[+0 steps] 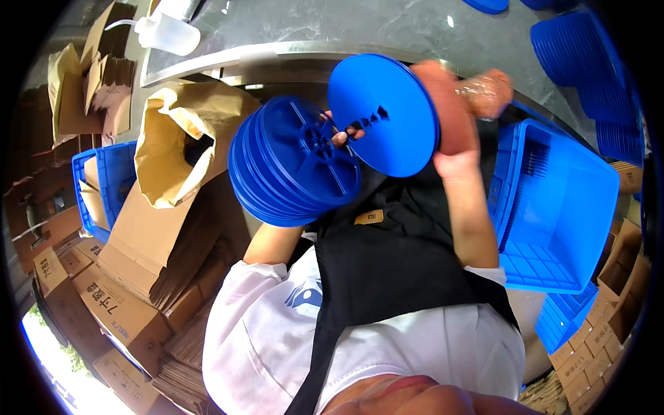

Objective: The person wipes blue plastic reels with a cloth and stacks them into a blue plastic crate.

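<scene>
A stack of blue plastic reel discs [294, 162] is tilted in front of my chest, its top disc showing ribs and a hub. My left hand [351, 135] holds it; the forearm passes beneath, and curled fingertips show at the stack's right edge. Most of this hand is hidden. Against those fingertips, a smooth blue reel disc [384, 114] with a dark cut-out stands tilted. At its right rim is my right hand [449, 114], smeared by motion and covered by what looks like a reddish-brown glove. A shiny, plastic-wrapped lump [487, 93] sits beside that hand.
A grey worktop [311, 24] with a metal edge lies ahead, bearing a white squeeze bottle [168, 34] and stacked blue discs [570, 48]. An open paper sack [155, 149] and cardboard boxes [114, 304] stand left. Right is a blue crate [560, 207].
</scene>
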### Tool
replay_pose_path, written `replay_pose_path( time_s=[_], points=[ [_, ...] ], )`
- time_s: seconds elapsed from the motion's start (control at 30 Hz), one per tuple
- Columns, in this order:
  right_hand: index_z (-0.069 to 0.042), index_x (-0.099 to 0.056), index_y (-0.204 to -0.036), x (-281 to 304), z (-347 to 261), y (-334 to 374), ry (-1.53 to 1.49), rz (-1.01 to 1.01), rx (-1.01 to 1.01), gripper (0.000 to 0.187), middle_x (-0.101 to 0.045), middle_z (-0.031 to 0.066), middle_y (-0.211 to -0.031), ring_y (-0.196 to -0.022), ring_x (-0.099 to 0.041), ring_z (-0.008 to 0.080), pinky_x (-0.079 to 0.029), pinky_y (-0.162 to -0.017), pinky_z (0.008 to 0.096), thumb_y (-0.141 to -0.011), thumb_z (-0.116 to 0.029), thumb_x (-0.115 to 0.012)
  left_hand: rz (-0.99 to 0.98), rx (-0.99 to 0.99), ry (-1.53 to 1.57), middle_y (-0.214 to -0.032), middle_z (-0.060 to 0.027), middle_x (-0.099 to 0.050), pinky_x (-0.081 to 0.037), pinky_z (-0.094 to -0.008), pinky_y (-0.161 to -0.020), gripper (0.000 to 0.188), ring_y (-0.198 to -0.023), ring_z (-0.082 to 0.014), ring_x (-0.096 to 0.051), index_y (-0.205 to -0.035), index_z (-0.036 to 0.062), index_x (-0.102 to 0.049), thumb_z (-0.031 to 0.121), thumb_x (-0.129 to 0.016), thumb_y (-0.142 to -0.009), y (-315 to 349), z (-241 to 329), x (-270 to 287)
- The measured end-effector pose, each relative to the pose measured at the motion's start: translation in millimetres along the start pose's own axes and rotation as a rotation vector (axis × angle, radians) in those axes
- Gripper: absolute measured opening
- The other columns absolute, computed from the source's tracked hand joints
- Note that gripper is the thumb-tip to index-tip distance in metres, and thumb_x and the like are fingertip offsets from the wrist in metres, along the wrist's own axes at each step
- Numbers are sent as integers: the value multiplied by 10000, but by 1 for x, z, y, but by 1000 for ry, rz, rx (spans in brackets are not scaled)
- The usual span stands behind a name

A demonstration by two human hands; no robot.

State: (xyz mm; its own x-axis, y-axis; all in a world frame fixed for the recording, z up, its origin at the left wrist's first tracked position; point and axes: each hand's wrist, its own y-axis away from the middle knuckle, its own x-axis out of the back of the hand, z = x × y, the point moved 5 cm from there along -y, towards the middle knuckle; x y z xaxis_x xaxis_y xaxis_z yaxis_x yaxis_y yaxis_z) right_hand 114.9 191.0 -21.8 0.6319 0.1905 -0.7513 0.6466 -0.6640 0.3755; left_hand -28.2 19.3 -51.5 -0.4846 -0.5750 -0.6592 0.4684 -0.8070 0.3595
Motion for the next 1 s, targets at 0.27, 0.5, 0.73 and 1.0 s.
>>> replay_pose_path(
  time_s=[0.27,0.5,0.73,1.0],
  points=[
    [27,-407,-1328,-37,49,57,887,-385,444,520,-492,155,-1293,-1184,-493,209,-313,-1055,290,-838,-27,-574,-116,-31,26,-1012,-119,-617,-526,-372,-821,437,-999,-266,-612,-1265,17,-460,37,-590,-848,-16,-23,-24],
    [-12,-591,-1092,-113,26,6,872,-543,515,302,-643,93,-1095,-960,-618,181,-475,-847,313,-821,-128,-660,-115,-40,21,-1010,-125,-621,-519,-379,-817,369,-969,-258,-614,-1221,5,-493,97,-561,-870,-17,-20,-21],
    [-3,-573,-1157,-14,34,12,890,-416,139,417,-625,97,-1117,-1021,-595,173,-440,-910,296,-788,-153,-695,-195,3,-9,-1007,-130,-625,-511,-387,-814,328,-940,-250,-617,-1177,-7,-526,157,-533,-893,-24,46,-25],
    [37,-574,-1123,41,-32,3,240,-74,220,316,-613,130,-1148,-1070,-593,214,-459,-945,331,-854,-123,-613,428,-523,-1482,-772,-168,-675,-504,-414,-708,207,-755,-339,-657,-884,8,-660,141,-640,-727,-173,239,90]
  ],
)
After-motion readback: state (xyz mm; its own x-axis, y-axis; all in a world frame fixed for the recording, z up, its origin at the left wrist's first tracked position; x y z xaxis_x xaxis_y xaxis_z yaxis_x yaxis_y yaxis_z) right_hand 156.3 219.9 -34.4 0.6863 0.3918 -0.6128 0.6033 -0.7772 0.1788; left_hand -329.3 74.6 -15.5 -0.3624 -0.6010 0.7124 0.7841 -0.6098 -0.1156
